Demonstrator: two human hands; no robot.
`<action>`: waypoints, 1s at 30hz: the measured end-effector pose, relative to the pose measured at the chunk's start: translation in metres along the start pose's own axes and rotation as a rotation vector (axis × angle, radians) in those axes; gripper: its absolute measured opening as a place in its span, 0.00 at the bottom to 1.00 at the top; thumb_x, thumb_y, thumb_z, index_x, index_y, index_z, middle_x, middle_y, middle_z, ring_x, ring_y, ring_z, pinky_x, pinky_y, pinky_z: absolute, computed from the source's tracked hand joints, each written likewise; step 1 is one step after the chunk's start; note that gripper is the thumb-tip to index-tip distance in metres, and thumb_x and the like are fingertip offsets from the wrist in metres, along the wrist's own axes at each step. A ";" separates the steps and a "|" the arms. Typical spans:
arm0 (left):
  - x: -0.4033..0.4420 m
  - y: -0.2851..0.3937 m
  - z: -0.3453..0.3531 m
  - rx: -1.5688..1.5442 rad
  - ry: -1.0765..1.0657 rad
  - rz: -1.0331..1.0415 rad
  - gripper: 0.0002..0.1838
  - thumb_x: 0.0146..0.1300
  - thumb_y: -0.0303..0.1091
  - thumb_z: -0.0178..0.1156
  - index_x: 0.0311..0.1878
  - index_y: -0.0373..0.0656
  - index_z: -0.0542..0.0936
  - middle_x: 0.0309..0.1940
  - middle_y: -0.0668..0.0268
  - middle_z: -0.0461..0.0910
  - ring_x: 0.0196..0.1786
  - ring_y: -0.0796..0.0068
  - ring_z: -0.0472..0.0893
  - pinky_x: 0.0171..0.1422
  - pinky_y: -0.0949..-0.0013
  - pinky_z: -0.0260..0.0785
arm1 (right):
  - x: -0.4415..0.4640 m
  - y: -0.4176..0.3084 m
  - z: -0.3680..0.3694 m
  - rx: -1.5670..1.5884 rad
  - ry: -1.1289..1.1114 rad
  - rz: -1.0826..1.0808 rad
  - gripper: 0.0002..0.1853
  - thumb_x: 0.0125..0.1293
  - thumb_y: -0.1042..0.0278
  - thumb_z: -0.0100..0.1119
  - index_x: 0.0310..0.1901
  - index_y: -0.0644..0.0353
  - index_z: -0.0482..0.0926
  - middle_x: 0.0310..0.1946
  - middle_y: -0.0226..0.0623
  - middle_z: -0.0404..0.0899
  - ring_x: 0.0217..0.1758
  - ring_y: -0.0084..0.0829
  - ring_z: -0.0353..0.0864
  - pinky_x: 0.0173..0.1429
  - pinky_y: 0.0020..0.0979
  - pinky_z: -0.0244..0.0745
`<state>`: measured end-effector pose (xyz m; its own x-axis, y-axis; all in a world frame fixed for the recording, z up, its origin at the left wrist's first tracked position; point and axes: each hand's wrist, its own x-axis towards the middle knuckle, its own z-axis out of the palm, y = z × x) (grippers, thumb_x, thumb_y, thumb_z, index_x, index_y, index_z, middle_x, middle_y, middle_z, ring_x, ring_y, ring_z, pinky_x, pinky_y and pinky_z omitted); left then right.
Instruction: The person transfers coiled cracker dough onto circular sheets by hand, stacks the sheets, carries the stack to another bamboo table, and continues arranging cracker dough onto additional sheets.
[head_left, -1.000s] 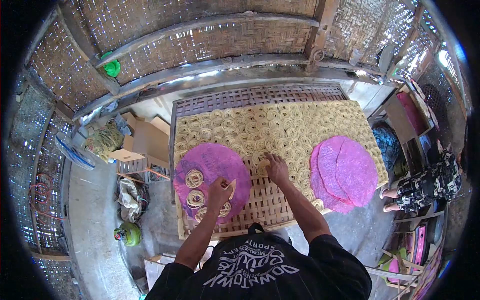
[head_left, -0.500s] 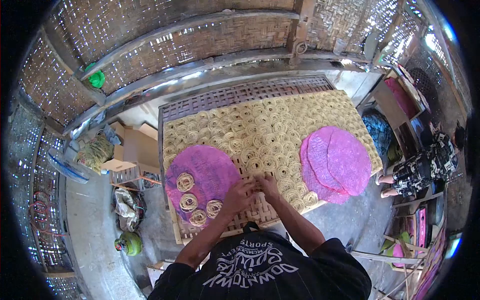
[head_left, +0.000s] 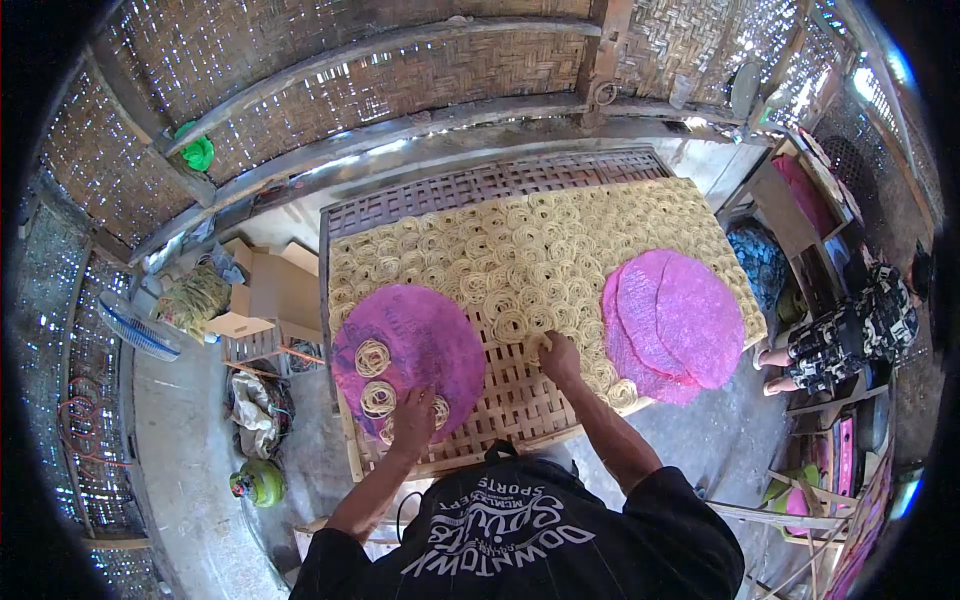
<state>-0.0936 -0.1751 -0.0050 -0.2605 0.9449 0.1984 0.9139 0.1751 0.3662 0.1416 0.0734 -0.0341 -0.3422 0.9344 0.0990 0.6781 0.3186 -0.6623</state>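
Observation:
My left hand (head_left: 413,418) is over the left pink round mat (head_left: 415,325), fingers stretched down among the coiled noodle nests (head_left: 378,398) lying there. It partly covers two of them. On the woven bamboo rack (head_left: 515,395), my right hand (head_left: 560,360) has its fingers closed on a pale noodle nest (head_left: 537,348), at the near edge of the rows. Many similar nests (head_left: 520,245) cover the far and right parts of the rack.
Overlapping pink round mats (head_left: 680,320) lie on the rack's right side. Left of the rack are a cardboard box (head_left: 280,290), a green gas cylinder (head_left: 262,484) and a blue fan (head_left: 140,330). Another person (head_left: 850,325) is at the right, near wooden shelving (head_left: 790,205).
My hands were together at the near edge of the nests. The left has moved left and nearer to me, over the pink mat; the right has moved slightly right with a nest.

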 end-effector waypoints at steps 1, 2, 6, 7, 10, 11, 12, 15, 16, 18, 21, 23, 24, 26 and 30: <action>0.001 -0.002 0.003 0.011 0.017 0.006 0.24 0.50 0.28 0.61 0.54 0.40 0.78 0.47 0.55 0.75 0.53 0.53 0.73 0.60 0.51 0.66 | 0.001 -0.004 -0.004 -0.035 -0.015 -0.006 0.19 0.59 0.63 0.60 0.50 0.62 0.79 0.44 0.51 0.80 0.47 0.55 0.80 0.51 0.47 0.76; 0.002 -0.004 0.006 0.021 0.033 0.013 0.23 0.49 0.28 0.62 0.53 0.41 0.78 0.45 0.55 0.74 0.52 0.53 0.73 0.59 0.51 0.66 | 0.001 -0.007 -0.009 -0.071 -0.030 -0.011 0.19 0.59 0.62 0.60 0.50 0.62 0.78 0.46 0.51 0.79 0.46 0.55 0.80 0.50 0.48 0.76; 0.008 -0.010 0.006 0.091 -0.054 0.013 0.18 0.46 0.30 0.64 0.44 0.42 0.78 0.42 0.56 0.74 0.50 0.54 0.73 0.56 0.54 0.68 | 0.003 -0.015 -0.020 -0.153 -0.029 0.016 0.21 0.57 0.59 0.64 0.51 0.60 0.78 0.45 0.48 0.78 0.48 0.51 0.80 0.51 0.45 0.76; 0.009 -0.011 0.004 0.101 -0.044 0.036 0.17 0.45 0.31 0.64 0.42 0.43 0.78 0.42 0.56 0.75 0.50 0.54 0.73 0.55 0.54 0.68 | 0.002 -0.017 -0.023 -0.152 -0.002 0.001 0.21 0.57 0.59 0.65 0.50 0.59 0.78 0.45 0.47 0.79 0.48 0.50 0.80 0.50 0.45 0.76; 0.010 -0.015 0.005 0.057 -0.035 0.099 0.17 0.44 0.32 0.64 0.40 0.42 0.77 0.40 0.56 0.75 0.48 0.53 0.75 0.53 0.53 0.68 | 0.000 -0.015 -0.029 -0.154 0.062 -0.015 0.20 0.57 0.58 0.66 0.49 0.58 0.78 0.44 0.45 0.79 0.45 0.49 0.81 0.48 0.45 0.77; 0.010 -0.017 0.006 0.030 -0.035 0.117 0.17 0.44 0.32 0.64 0.40 0.42 0.78 0.39 0.56 0.75 0.47 0.53 0.75 0.53 0.53 0.69 | 0.000 -0.014 -0.030 -0.157 0.072 -0.008 0.20 0.57 0.58 0.66 0.49 0.58 0.78 0.43 0.44 0.79 0.44 0.48 0.81 0.47 0.45 0.77; 0.011 -0.018 0.005 -0.009 -0.111 0.098 0.16 0.45 0.33 0.64 0.40 0.42 0.78 0.39 0.56 0.76 0.46 0.53 0.76 0.52 0.53 0.69 | -0.001 -0.016 -0.032 -0.161 0.081 0.000 0.20 0.57 0.58 0.67 0.48 0.57 0.78 0.43 0.43 0.79 0.42 0.48 0.82 0.46 0.45 0.77; 0.015 -0.016 -0.002 -0.137 -0.306 0.015 0.15 0.48 0.34 0.64 0.40 0.41 0.78 0.40 0.55 0.78 0.46 0.54 0.79 0.51 0.54 0.70 | -0.016 -0.030 -0.031 -0.020 0.010 0.052 0.16 0.62 0.57 0.62 0.45 0.60 0.79 0.42 0.46 0.80 0.46 0.49 0.81 0.47 0.45 0.77; 0.015 -0.006 -0.014 -0.183 -0.346 -0.030 0.15 0.50 0.35 0.63 0.41 0.41 0.78 0.40 0.55 0.79 0.47 0.54 0.79 0.51 0.55 0.71 | -0.024 -0.038 -0.028 0.036 -0.085 0.058 0.17 0.61 0.56 0.62 0.44 0.60 0.80 0.40 0.45 0.81 0.42 0.46 0.82 0.46 0.44 0.77; 0.019 0.006 -0.026 -0.266 -0.424 -0.085 0.16 0.52 0.37 0.63 0.43 0.41 0.78 0.42 0.56 0.80 0.47 0.54 0.80 0.50 0.56 0.72 | -0.042 -0.055 -0.016 0.149 -0.277 0.066 0.17 0.61 0.53 0.64 0.43 0.59 0.83 0.36 0.43 0.84 0.34 0.40 0.84 0.43 0.41 0.78; 0.023 0.021 -0.026 -0.356 -0.482 -0.103 0.17 0.54 0.39 0.64 0.47 0.43 0.78 0.44 0.57 0.80 0.48 0.54 0.81 0.49 0.57 0.74 | -0.065 -0.069 0.004 0.339 -0.571 0.092 0.22 0.65 0.47 0.61 0.42 0.61 0.84 0.34 0.43 0.85 0.36 0.36 0.85 0.38 0.37 0.80; 0.024 0.034 -0.019 -0.379 -0.445 -0.103 0.18 0.54 0.38 0.64 0.48 0.44 0.78 0.44 0.56 0.80 0.47 0.53 0.81 0.49 0.57 0.75 | -0.071 -0.081 0.010 0.486 -0.835 0.414 0.25 0.66 0.44 0.59 0.43 0.63 0.83 0.35 0.42 0.85 0.37 0.35 0.85 0.35 0.35 0.81; 0.024 0.042 -0.013 -0.438 -0.394 -0.093 0.17 0.54 0.37 0.64 0.47 0.44 0.79 0.45 0.56 0.80 0.47 0.53 0.81 0.50 0.58 0.74 | -0.071 -0.086 0.006 0.563 -0.872 0.497 0.26 0.66 0.44 0.59 0.44 0.64 0.82 0.35 0.42 0.84 0.36 0.35 0.85 0.35 0.35 0.81; 0.026 0.062 0.000 -0.553 -0.292 -0.069 0.15 0.55 0.35 0.64 0.46 0.44 0.80 0.46 0.56 0.80 0.48 0.53 0.81 0.51 0.58 0.74 | -0.069 -0.097 -0.006 0.716 -0.938 0.668 0.28 0.67 0.43 0.57 0.46 0.67 0.81 0.35 0.41 0.83 0.35 0.35 0.84 0.34 0.34 0.82; 0.034 0.085 0.003 -0.533 -0.091 0.219 0.16 0.56 0.35 0.65 0.48 0.44 0.81 0.47 0.56 0.80 0.50 0.54 0.80 0.55 0.59 0.73 | -0.061 -0.067 0.014 0.808 -0.736 0.630 0.22 0.67 0.52 0.60 0.48 0.67 0.79 0.37 0.40 0.83 0.37 0.32 0.82 0.34 0.35 0.83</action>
<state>-0.0241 -0.1272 0.0298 -0.0336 0.9674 0.2509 0.6542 -0.1685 0.7373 0.1078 -0.0072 -0.0066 -0.5616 0.4957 -0.6625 0.3537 -0.5800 -0.7338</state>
